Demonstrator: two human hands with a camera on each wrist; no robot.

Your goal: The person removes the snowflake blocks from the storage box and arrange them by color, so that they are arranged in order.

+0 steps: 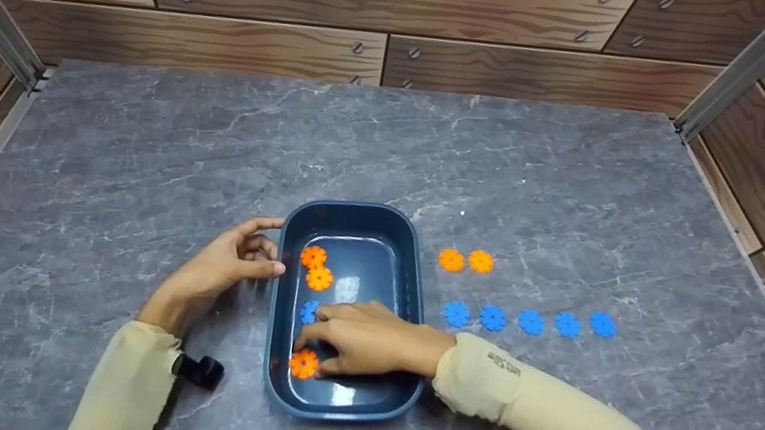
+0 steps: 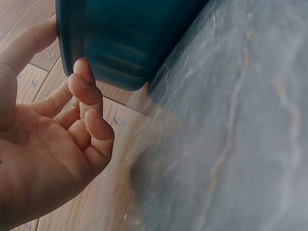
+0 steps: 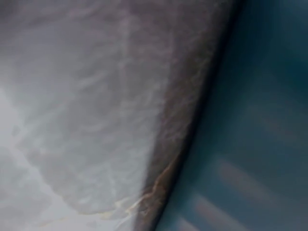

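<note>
Head view, right hand [image 1: 364,337]: reached into the tray [image 1: 368,222], fingers bent, thumb beside the lowest orange disc [image 1: 304,363]; whether it pinched anything could not be told.
Left hand [image 1: 220,258]: loosely spread, thumb touching the tray's left rim.
Table [image 1: 213,133]: two loose orange discs [image 1: 450,260] and five blue discs [image 1: 530,322] lay right of the tray.
Tray contents: three orange discs, one blue disc [image 1: 308,312] partly covered by fingers.
</note>
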